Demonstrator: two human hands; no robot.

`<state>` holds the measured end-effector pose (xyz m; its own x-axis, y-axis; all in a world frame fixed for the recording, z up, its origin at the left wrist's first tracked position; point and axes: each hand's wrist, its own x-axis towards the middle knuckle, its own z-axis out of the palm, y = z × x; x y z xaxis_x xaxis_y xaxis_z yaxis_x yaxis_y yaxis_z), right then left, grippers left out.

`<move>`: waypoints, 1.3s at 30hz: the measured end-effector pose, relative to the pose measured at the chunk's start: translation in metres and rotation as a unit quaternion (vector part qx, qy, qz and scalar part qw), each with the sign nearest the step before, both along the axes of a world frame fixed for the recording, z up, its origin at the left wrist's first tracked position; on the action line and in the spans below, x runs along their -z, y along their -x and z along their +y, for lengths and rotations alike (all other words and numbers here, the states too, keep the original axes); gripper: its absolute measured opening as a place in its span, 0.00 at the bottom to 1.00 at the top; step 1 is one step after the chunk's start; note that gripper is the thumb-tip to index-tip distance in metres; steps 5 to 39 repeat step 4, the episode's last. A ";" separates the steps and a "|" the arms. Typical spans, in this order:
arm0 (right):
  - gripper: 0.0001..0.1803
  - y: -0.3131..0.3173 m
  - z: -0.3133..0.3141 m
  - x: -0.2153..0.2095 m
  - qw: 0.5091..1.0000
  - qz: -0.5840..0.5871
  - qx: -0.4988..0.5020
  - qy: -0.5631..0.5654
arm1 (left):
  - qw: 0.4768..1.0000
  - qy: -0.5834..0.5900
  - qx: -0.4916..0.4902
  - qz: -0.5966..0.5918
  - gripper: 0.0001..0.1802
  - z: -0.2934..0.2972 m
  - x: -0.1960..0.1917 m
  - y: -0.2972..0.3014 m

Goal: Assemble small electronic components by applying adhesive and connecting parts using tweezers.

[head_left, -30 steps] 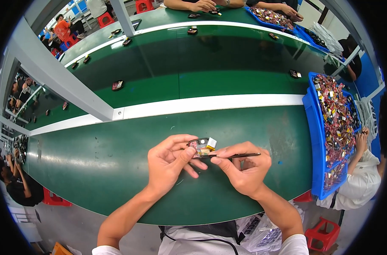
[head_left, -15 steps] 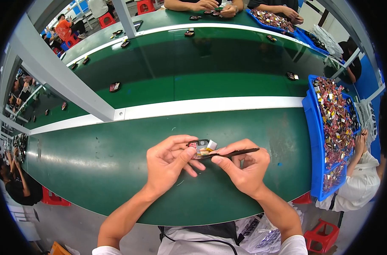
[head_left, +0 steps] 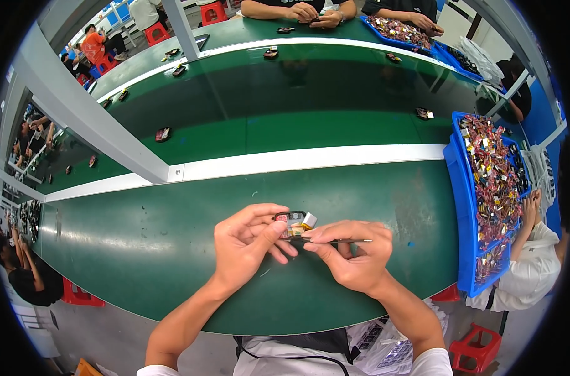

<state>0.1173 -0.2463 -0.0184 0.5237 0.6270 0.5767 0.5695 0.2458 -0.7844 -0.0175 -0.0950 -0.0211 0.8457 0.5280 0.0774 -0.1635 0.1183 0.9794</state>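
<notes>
Over the green table, my left hand (head_left: 250, 241) is closed around a small black plastic housing (head_left: 290, 216) with a rounded frame. Inside the housing sits a reddish circuit board, and a white block (head_left: 309, 220) with a yellow edge sticks out at its right side. My right hand (head_left: 354, 254) pinches slim dark tweezers (head_left: 344, 240), held nearly level. Their working end reaches the lower right edge of the housing, where fingers partly hide the contact. The far end points right, past my fingers.
A blue tray (head_left: 461, 207) heaped with small circuit boards stands at the table's right edge. Beyond a white rail (head_left: 310, 154), a dark green belt (head_left: 222, 94) carries scattered housings. A grey post (head_left: 103, 100) rises at left. Co-workers sit across, left and right.
The tweezers have turned in my right hand, now showing a thinner profile and a lower outer end. My left hand keeps its hold. Housings on the belt have shifted slightly left.
</notes>
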 end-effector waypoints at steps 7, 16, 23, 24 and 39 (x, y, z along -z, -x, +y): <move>0.08 0.000 0.000 -0.001 1.000 -0.009 -0.002 -0.005 | 1.000 0.015 0.005 0.009 0.14 0.000 0.000 0.000; 0.08 0.000 0.000 -0.001 1.000 -0.009 -0.002 -0.005 | 1.000 0.015 0.005 0.009 0.14 0.000 0.000 0.000; 0.08 0.000 0.000 -0.001 1.000 -0.009 -0.002 -0.005 | 1.000 0.015 0.005 0.009 0.14 0.000 0.000 0.000; 0.08 0.000 0.000 -0.001 1.000 -0.009 -0.002 -0.005 | 1.000 0.015 0.005 0.009 0.14 0.000 0.000 0.000; 0.08 0.000 0.000 -0.001 1.000 -0.009 -0.002 -0.005 | 1.000 0.015 0.005 0.009 0.14 0.000 0.000 0.000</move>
